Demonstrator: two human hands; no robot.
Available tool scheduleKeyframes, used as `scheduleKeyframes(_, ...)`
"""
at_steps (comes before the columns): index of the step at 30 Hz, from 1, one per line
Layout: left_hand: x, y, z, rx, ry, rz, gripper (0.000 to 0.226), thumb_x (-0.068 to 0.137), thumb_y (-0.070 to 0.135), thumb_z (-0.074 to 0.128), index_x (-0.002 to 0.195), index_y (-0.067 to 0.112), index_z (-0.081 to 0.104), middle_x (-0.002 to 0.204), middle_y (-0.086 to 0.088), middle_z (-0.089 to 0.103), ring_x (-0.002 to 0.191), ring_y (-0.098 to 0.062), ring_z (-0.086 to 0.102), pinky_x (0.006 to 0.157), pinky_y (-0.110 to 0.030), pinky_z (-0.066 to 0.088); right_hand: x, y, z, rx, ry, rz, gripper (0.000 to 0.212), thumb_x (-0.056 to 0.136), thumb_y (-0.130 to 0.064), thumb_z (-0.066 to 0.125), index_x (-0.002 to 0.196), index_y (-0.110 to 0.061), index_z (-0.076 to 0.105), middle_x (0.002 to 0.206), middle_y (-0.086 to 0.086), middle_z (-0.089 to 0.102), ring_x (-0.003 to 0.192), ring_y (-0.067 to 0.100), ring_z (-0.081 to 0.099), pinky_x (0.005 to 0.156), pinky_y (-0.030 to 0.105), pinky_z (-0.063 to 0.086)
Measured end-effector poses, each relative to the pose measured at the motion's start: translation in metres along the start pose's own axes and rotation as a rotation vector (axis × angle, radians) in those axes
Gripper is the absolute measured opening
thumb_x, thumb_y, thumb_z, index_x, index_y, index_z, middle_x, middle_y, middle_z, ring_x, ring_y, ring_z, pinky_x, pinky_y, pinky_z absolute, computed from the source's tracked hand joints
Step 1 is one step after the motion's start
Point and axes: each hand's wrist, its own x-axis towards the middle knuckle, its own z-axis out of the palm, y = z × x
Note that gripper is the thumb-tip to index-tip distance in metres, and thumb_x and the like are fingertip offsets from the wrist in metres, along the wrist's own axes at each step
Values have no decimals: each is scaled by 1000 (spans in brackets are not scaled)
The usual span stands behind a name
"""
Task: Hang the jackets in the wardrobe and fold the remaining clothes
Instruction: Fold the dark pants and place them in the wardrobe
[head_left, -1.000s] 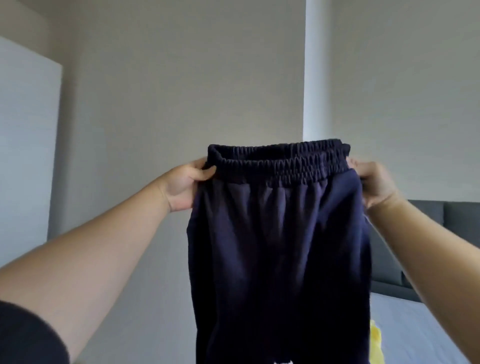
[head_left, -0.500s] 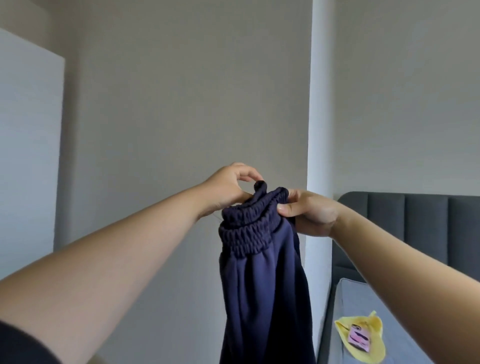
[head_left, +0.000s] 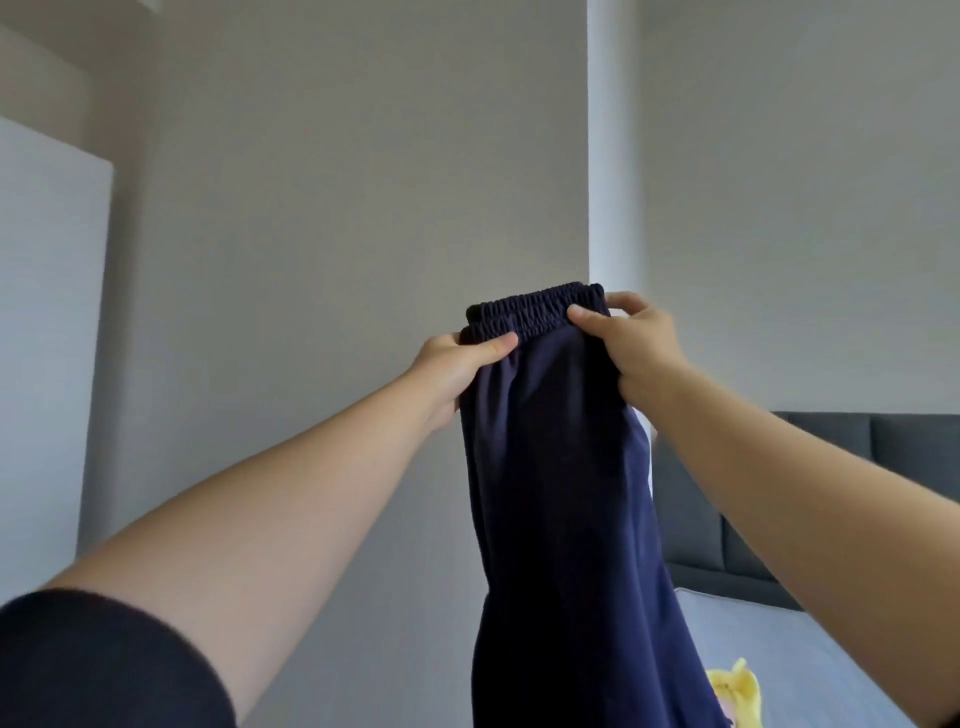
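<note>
While the trousers (head_left: 561, 493) hang, we pinch their waistband (head_left: 535, 312), left hand (head_left: 457, 374) at nine o'clock, right hand (head_left: 634, 343) at three.

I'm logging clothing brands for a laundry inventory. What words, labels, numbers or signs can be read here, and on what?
No readable text anywhere in this view.
On the navy pants, no tag, brand or size shows on the waistband or the cloth.
The yellow item at the bottom edge is mostly hidden; any print on it cannot be read.
</note>
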Motion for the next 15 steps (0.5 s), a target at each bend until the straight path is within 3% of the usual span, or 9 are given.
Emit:
scheduleKeyframes(3, 26, 56, 13, -2, 77, 157, 18, 77, 19, 78, 91, 12, 69, 89, -5, 75, 84, -23, 72, 73, -30, 56, 33, -54, -4, -14, 6, -16, 45, 72, -18, 83, 110, -12, 59, 102, 9, 68, 92, 24, 67, 81, 36, 56)
scheduleKeyframes(7, 51, 119, 35, 23, 55, 296, 13, 82, 23, 74, 87, 12, 69, 88, -7, 74, 84, -25, 71, 77, -34, 56, 61, -127, -26, -90, -304, 140, 18, 81, -22, 71, 88, -5, 69, 85, 6, 73, 76, 18, 70, 57, 24, 57)
scheduleKeyframes(10, 60, 153, 47, 44, -159, 215, 20, 89, 29, 64, 87, 10, 71, 85, -5, 74, 78, -21, 70, 65, -26, 57, 72, -166, -45, -179, -296, 60, 17, 84, -19, 68, 91, -3, 67, 89, 7, 71, 70, 14, 71, 56, 21, 55)
scheduleKeyframes(13, 65, 177, 57, 68, -404, 108, 29, 88, 30, 58, 74, 14, 77, 83, -1, 74, 72, -15, 71, 60, -22, 56, 74, -193, -70, -286, -351, 51, 26, 76, -24, 71, 94, -6, 66, 96, 6, 70, 82, 18, 68, 75, 26, 55)
scheduleKeyframes(15, 70, 184, 68, 123, -498, 90, 21, 87, 26, 55, 84, 13, 72, 82, 0, 74, 72, -14, 70, 63, -22, 56, 72, -207, -90, -471, -414, 91, 35, 69, -29, 70, 98, -10, 65, 103, 7, 65, 94, 21, 60, 92, 28, 44)
